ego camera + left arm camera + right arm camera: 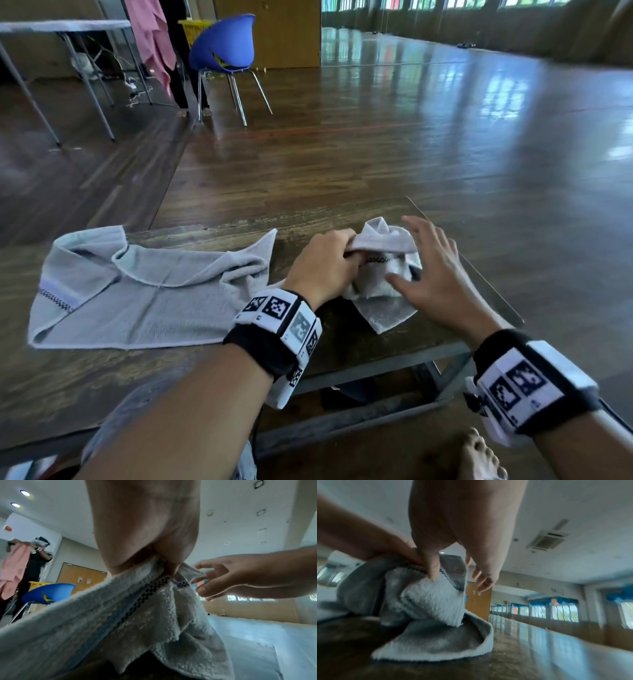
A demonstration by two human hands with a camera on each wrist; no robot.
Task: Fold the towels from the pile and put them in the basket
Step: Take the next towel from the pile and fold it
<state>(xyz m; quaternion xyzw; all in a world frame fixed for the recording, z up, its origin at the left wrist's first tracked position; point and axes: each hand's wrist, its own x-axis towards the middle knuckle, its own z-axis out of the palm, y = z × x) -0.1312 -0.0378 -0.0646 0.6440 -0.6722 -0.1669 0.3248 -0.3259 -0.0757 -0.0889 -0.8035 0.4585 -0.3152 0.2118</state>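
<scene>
A bunched grey towel point(383, 270) with a black checkered band lies at the right end of the low wooden table point(342, 212). My left hand point(325, 263) grips its upper fold, fingers curled into the cloth. My right hand point(431, 270) hovers over it with fingers spread, and only the thumb touches the pile. In the left wrist view the towel point(120, 615) hangs from my left hand point(145, 534), and my right hand point(240, 577) is beside it. In the right wrist view the thumb point(433, 568) presses the towel point(428, 599). More grey towel point(137, 291) lies spread to the left.
The table's right edge point(486, 284) runs close by my right hand. Beyond lies wooden floor. At the back left are a blue chair point(222, 44), a yellow basket point(195, 29), a folding table point(61, 25), and a person holding pink cloth point(150, 34). My bare foot point(479, 459) is at the lower right.
</scene>
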